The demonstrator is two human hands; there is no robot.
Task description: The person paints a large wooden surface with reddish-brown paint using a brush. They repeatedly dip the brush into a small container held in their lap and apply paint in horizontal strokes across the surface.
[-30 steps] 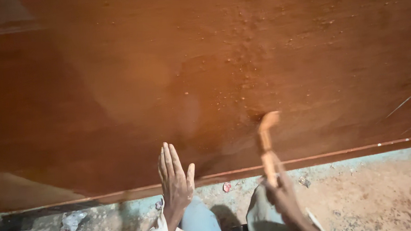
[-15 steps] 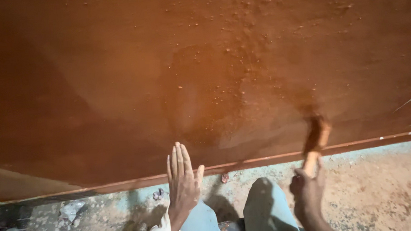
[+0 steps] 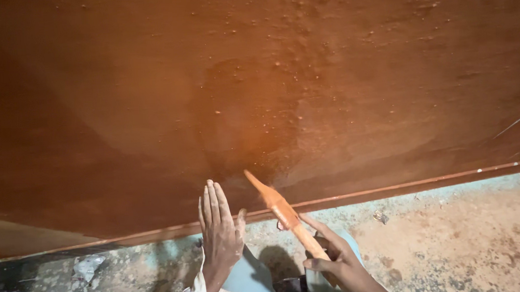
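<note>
— Where is the brush (image 3: 276, 204)?
— Its tip touches the low part of the brown painted panel (image 3: 155, 109), near the edge.
— Who holds it?
— The right hand (image 3: 333, 258); the fingers are clamped on the handle.
— And the left hand (image 3: 220, 234)?
— It lies flat against the panel, fingers together, above the dusty floor (image 3: 458, 225).

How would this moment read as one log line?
left hand: flat on brown panel | right hand: holds paintbrush, bristles on panel
</note>
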